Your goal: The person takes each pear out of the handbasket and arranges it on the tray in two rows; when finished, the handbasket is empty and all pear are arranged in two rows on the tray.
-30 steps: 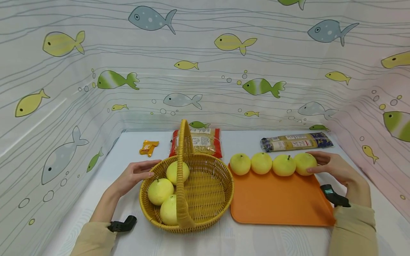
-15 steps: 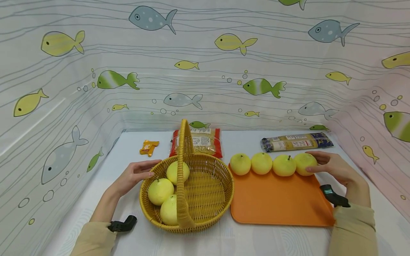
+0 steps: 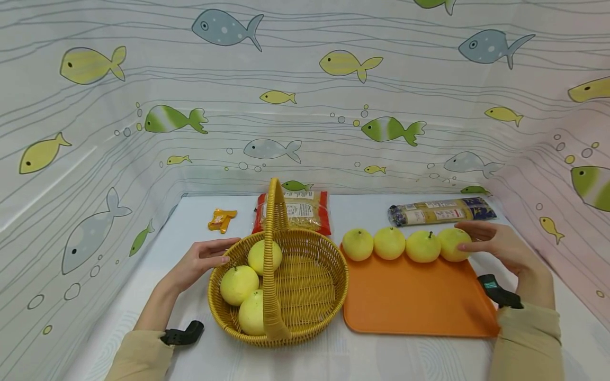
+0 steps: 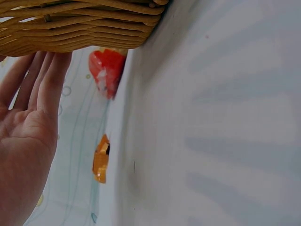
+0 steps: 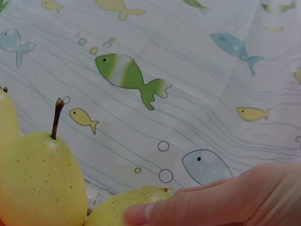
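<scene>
In the head view my left hand (image 3: 197, 263) touches the left rim of a wicker basket (image 3: 333, 317), fingers fairly straight. The left wrist view shows those fingers (image 4: 49, 89) reaching up behind the basket's side (image 4: 84, 33). Three yellow pears (image 3: 239, 286) lie in its left half, one partly hidden by the tall handle (image 3: 269, 264). My right hand (image 3: 500, 246) holds the rightmost pear (image 3: 452, 244) of a row along the back edge of an orange tray (image 3: 419, 301), thumb in front and fingers behind. Beside it stands a stemmed pear (image 5: 40, 183).
A red-edged clear food packet (image 3: 305, 209) lies behind the basket, with a small orange wrapped packet (image 3: 221, 220) to its left. At the back right is a long packet that looks like noodles (image 3: 440, 211). Fish-patterned cloth encloses the back and sides.
My right hand has shifted very slightly right and up, its thumb now higher on the pear. The left hand, basket and other pears look unmoved.
</scene>
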`<state>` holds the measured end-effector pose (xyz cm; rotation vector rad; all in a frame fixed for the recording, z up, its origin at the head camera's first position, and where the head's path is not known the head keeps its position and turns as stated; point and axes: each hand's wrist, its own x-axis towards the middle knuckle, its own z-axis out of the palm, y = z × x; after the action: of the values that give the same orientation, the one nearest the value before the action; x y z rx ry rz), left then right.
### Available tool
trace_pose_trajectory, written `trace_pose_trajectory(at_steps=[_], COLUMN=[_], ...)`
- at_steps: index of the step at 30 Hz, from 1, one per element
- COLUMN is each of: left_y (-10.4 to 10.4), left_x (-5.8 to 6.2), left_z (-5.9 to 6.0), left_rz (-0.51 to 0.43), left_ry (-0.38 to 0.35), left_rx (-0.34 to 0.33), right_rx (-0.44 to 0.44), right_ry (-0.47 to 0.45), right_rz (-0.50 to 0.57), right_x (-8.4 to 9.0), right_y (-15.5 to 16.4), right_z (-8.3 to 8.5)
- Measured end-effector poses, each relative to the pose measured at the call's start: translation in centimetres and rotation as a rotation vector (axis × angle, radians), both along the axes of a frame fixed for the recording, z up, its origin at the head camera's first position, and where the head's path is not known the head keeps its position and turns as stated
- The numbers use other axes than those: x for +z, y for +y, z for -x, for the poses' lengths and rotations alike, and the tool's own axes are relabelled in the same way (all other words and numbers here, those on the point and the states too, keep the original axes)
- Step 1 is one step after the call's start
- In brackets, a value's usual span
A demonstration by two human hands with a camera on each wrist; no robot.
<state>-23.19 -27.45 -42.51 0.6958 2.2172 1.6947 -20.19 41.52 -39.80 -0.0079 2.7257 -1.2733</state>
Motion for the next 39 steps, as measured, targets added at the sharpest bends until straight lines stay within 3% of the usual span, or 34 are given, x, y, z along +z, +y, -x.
trace_pose_trajectory(at_steps=[10, 21, 39], left_y=[0.0, 0.2, 0.1], left_x=[0.0, 0.2, 0.0], left_z=[0.0, -0.1, 0.0], left_rz=[-0.004, -0.016, -0.013], left_ry=[-0.003, -0.012, -0.003], left_rx=[0.000, -0.003, -0.007], right_rx=[-0.029, -0.037, 0.015], right_ry=[0.017, 0.127, 0.210], right_rz=[-0.006, 0.038, 0.020], right_x=[1.6, 3.8, 6.6], right_y=[-0.4, -2.0, -5.7], right_z=[-0.3, -1.2, -1.6])
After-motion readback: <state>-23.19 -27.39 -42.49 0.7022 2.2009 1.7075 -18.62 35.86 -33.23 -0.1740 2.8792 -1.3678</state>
